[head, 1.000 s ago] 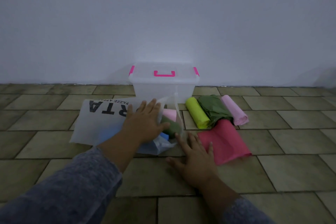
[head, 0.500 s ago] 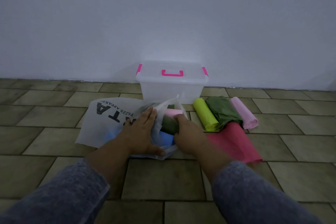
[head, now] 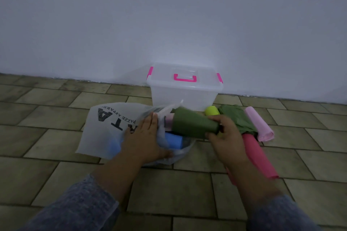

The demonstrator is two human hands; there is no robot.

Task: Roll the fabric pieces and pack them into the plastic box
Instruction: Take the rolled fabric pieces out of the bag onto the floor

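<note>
My right hand [head: 225, 135] grips the end of a dark green fabric roll [head: 193, 124], drawn partway out of a white plastic bag [head: 110, 127] lying on the floor. My left hand [head: 144, 139] lies flat on the bag, pressing its mouth down. A blue roll [head: 173, 139] and a pale pink piece [head: 169, 121] still sit inside the bag. The clear plastic box [head: 185, 91] with pink clips and handle stands shut against the wall behind the bag. To the right lie a yellow roll [head: 212, 111], a crumpled green fabric [head: 237, 118], a light pink roll [head: 260, 126] and a red-pink fabric [head: 259, 155].
A white wall [head: 169, 20] closes the far side. The tiled floor [head: 47, 118] extends left and right of the bag and box.
My right hand went from the floor into the bag, took hold of the dark green roll and pulled it out toward the right. My left hand stayed pressing the bag.
</note>
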